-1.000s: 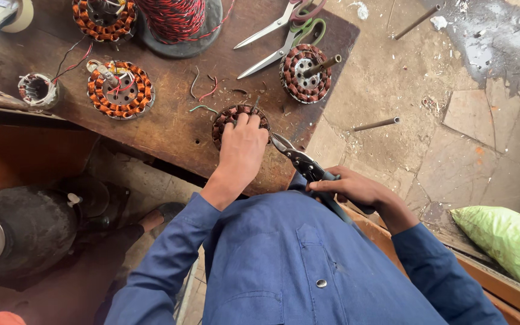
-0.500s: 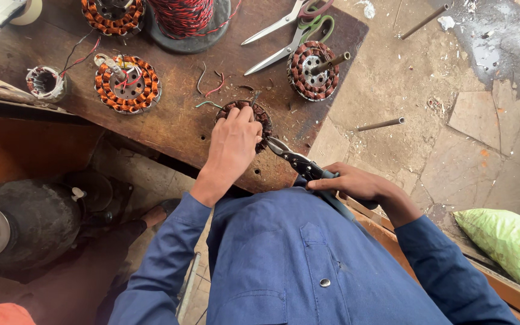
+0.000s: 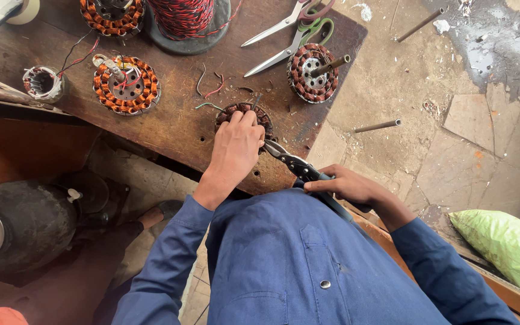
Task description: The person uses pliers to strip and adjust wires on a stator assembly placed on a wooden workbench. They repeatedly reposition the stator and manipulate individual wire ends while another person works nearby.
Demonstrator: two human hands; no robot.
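Left hand (image 3: pixel 236 147) pressed fingers-down on a small stator (image 3: pixel 243 115) of dark reddish copper windings, pinning it near the front edge of the wooden workbench (image 3: pixel 176 120); right hand (image 3: pixel 347 183) clenched around tin snips (image 3: pixel 299 168), blades touching the stator's right side; beyond, toward the bench's far edge, scissors (image 3: pixel 284 39) and another wound stator (image 3: pixel 313 72) with a shaft.

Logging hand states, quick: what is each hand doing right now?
Left hand: pressing down on the wound stator, fingers curled over it.
Right hand: closed around the metal snips.
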